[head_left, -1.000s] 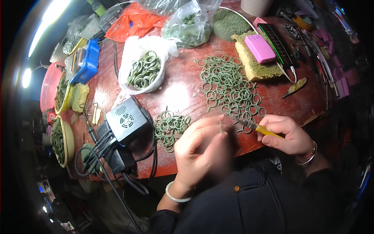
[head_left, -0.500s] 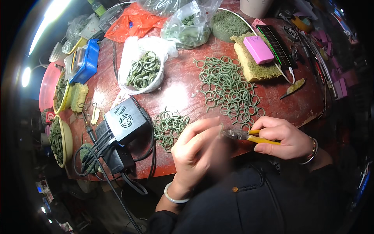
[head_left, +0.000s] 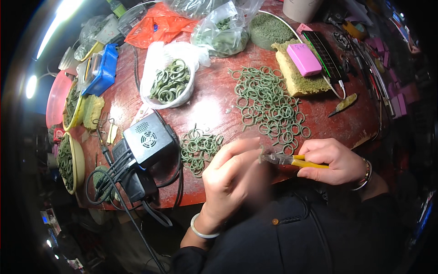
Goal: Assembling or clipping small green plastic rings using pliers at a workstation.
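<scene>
My right hand point(head_left: 328, 160) is closed round the yellow handles of a pair of pliers point(head_left: 283, 159), whose metal jaws point left. Between the thumb and fingers of my left hand point(head_left: 235, 171) is a small green ring point(head_left: 261, 154), seen nearly edge-on and partly hidden by the fingers. The jaw tips meet or almost touch this ring; the blur keeps the contact unclear. Just beyond the hands lies a broad heap of thin green rings point(head_left: 269, 102). A smaller pile of green ring pieces point(head_left: 200, 148) is left of my left hand.
A white-lined tub point(head_left: 175, 98) holds thicker green rings. At the left stand a black box with a fan grille point(head_left: 150, 137) and tangled cables point(head_left: 112, 182). Beyond the heap, a pink block point(head_left: 303, 59) rests on a yellow sponge point(head_left: 296, 84). A pointed tool point(head_left: 343, 105) lies at the right.
The pliers' yellow handles look slightly closer together, and the jaws sit at the green ring as before. Both hands have stayed almost in place; the whole view has shifted a little.
</scene>
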The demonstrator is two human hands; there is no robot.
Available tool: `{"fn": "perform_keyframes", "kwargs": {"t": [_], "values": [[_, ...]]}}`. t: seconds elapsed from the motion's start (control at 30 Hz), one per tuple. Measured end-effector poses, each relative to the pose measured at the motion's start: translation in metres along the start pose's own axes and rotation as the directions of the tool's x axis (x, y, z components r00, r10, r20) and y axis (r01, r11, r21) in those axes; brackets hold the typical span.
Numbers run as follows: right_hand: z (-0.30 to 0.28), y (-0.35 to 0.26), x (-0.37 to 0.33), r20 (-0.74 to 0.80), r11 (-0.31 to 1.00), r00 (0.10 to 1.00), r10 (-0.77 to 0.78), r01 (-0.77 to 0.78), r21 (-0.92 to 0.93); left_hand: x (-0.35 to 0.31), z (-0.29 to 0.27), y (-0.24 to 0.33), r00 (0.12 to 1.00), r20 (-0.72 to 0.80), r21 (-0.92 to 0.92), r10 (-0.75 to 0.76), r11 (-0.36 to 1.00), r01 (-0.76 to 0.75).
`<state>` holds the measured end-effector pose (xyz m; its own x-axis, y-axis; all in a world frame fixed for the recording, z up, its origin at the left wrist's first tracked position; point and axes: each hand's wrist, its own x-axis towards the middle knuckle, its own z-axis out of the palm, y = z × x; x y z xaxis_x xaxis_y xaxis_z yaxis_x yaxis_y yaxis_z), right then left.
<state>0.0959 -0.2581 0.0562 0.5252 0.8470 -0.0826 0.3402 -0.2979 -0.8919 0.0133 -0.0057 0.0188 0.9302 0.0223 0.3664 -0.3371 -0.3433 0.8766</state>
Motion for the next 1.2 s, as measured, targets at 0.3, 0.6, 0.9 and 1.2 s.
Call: {"fn": "perform_keyframes", "kwargs": {"t": [0.3, 0.6, 0.9, 1.2], "values": [[0.014, 0.001, 0.003, -0.243, 0.999, 0.970, -0.001, 0.012, 0.041, -0.007, 0.005, -0.005, 0.999, -0.038, -0.017, -0.011, 1.000, 0.011], [0.038, -0.018, 0.044, -0.400, 0.947, 0.878, -0.262, 0.155, -0.280, -0.007, 0.014, 0.001, 0.935, -0.101, 0.486, 0.341, 0.837, -0.252], [0.039, -0.010, 0.044, -0.382, 0.973, 0.898, -0.217, 0.167, -0.159, -0.008, 0.013, 0.000, 0.941, -0.053, 0.410, 0.334, 0.867, -0.284], [0.034, -0.015, 0.039, -0.352, 0.967, 0.909, -0.222, 0.159, -0.198, -0.010, 0.001, -0.006, 0.968, 0.092, -0.353, -0.233, 0.902, 0.250]]}}
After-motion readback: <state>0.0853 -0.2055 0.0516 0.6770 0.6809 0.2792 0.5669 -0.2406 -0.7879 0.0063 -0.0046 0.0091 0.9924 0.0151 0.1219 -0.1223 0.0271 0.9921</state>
